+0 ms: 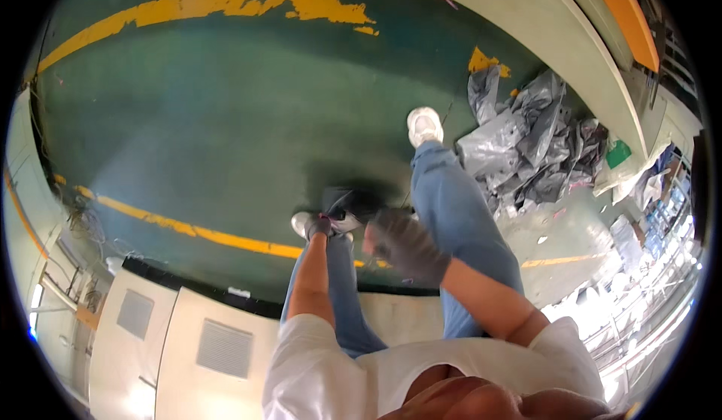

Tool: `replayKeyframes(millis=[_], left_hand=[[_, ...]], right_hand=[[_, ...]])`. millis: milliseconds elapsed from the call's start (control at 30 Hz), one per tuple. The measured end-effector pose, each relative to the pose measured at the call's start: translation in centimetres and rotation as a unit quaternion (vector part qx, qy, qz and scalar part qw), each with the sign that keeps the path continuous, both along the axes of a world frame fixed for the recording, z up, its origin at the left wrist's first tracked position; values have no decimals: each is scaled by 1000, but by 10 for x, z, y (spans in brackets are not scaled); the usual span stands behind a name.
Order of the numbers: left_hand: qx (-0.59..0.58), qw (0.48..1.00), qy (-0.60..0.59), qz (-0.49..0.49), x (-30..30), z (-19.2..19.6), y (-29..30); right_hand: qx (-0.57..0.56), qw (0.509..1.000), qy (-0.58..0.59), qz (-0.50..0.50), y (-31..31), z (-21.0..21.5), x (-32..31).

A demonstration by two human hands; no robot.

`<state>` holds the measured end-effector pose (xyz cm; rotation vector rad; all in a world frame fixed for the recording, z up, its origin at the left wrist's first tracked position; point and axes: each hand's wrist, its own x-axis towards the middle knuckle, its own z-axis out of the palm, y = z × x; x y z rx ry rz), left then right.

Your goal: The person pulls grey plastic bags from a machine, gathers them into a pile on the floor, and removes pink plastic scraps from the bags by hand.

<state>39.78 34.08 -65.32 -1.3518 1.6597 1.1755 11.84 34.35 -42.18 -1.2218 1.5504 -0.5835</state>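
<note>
My left hand (319, 227), in a dark grey glove, is low in front of my left leg, beside my white shoe (299, 223). Its fingers look closed around something small with a pinkish edge that I cannot make out. Just beyond it and to the right is a dark, black thing (355, 200), too blurred to name; I cannot tell whether the hand touches it. My right hand (410, 245), gloved in grey, is in front of my right leg, with its fingers smeared by motion. What it holds, if anything, is hidden.
A heap of crumpled grey plastic sheeting (534, 138) lies on the green floor (226, 112) to the right, beside a curved pale panel (526, 14). Beige cabinets with vents (180, 330) stand at the lower left. Worn yellow lines (188, 3) cross the floor. Loose cables (86, 228) hang at the left.
</note>
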Motion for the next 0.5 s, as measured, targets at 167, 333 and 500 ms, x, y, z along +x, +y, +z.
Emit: replayKeyframes(millis=[167, 333, 500], left_hand=[[-232, 952, 184, -75, 89, 106, -176], [-424, 903, -70, 23, 165, 332, -291], [-376, 910, -163, 55, 186, 270, -215]], right_hand=[[203, 809, -408, -371, 15, -92, 21], [98, 833, -417, -349, -18, -9, 22], [-23, 655, -748, -106, -93, 144, 6]])
